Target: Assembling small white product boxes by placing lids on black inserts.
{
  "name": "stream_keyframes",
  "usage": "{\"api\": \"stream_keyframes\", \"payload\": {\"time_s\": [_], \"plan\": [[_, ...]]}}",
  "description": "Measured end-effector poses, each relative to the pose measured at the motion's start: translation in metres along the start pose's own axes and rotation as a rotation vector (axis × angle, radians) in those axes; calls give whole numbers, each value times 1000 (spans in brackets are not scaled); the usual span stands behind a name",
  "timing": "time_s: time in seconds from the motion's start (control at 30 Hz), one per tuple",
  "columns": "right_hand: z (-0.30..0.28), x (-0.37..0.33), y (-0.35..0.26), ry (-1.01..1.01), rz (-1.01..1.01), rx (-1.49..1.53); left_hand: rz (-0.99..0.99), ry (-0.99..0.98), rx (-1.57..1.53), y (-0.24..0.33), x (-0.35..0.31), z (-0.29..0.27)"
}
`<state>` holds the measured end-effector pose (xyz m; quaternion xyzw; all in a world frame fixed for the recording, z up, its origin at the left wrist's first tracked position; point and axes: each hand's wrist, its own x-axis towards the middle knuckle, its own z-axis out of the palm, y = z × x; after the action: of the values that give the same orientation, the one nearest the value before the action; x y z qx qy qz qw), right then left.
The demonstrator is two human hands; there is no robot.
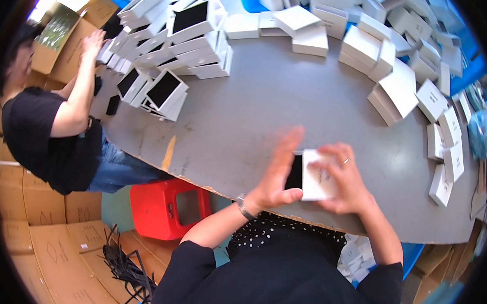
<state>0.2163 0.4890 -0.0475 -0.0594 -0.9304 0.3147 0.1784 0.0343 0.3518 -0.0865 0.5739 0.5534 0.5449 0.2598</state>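
Near the table's front edge, my right hand (pixel 353 184) grips a small white box lid (pixel 313 182) with faint print on its top. Beside the lid's left edge a black surface (pixel 294 175) shows, which looks like the inside of a white box or its lining; how far the lid covers it I cannot tell. My left hand (pixel 275 178) is spread, its fingers stretched away from me and smeared by motion, its thumb tip close to the lid's lower left corner. Several open white boxes with black inserts (pixel 165 89) stand in stacks at the far left.
White boxes and lids (pixel 395 91) lie heaped along the right and far side of the grey table (pixel 245 108). At the left a co-worker in black (pixel 49 127) reaches toward the stacks. A red stool (pixel 154 210), black straps (pixel 127 266) and cardboard boxes (pixel 54 258) are below.
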Motion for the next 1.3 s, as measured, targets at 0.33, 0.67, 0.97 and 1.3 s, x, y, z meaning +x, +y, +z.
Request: {"api": "stream_keyframes", "payload": {"time_s": [0.33, 0.67, 0.97, 1.3], "plan": [[2, -3, -31, -50, 101, -56, 62, 87, 286, 28, 8, -7], [-128, -12, 57, 517, 348, -836, -197, 413, 1408, -7, -12, -278], [-117, 19, 19, 58, 470, -521, 27, -64, 815, 46, -27, -106], [-68, 104, 42, -588, 715, -600, 90, -154, 626, 21, 0, -56]]}}
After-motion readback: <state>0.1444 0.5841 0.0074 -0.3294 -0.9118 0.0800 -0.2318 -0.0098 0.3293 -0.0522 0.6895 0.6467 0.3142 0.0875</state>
